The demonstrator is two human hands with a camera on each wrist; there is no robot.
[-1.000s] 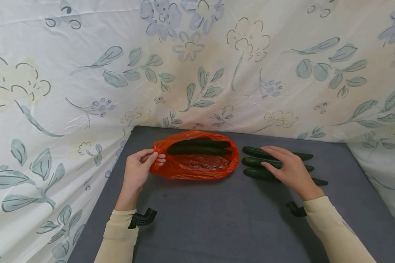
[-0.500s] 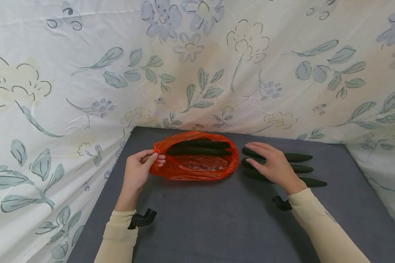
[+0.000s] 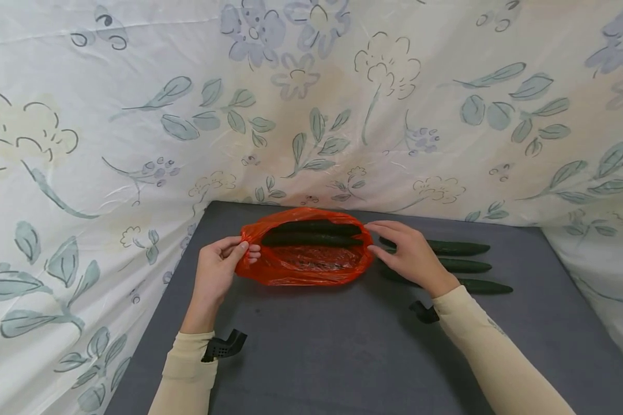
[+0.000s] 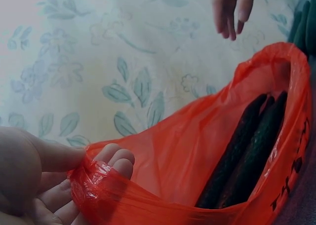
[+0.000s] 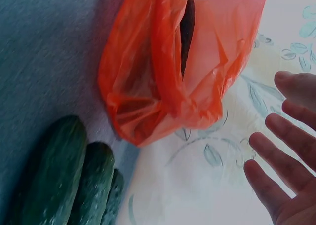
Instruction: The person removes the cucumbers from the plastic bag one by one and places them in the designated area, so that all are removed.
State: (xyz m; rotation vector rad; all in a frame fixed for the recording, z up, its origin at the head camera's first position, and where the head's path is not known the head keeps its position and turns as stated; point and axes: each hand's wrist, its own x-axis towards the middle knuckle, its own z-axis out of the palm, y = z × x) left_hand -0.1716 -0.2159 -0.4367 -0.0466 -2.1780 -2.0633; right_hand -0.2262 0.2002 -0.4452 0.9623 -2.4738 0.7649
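Note:
My left hand pinches the gathered left end of a red plastic bag, thumb against fingers. The bag lies on its side with its mouth spread wide, and dark green cucumbers show inside it. Beside the bag's right rim is my right hand, fingers extended and holding nothing. The right wrist view shows its spread fingers apart from the red plastic. Three more cucumbers lie side by side to the right of the bag, their left ends partly hidden by the right hand.
Everything rests on a dark grey table. A white floral cloth hangs behind it and along both sides. Each wrist carries a black camera mount. Dark writing shows on the bag.
My right hand has moved left from over the loose cucumbers to the bag's right rim, uncovering more of their right parts. The left hand keeps its grip on the bag.

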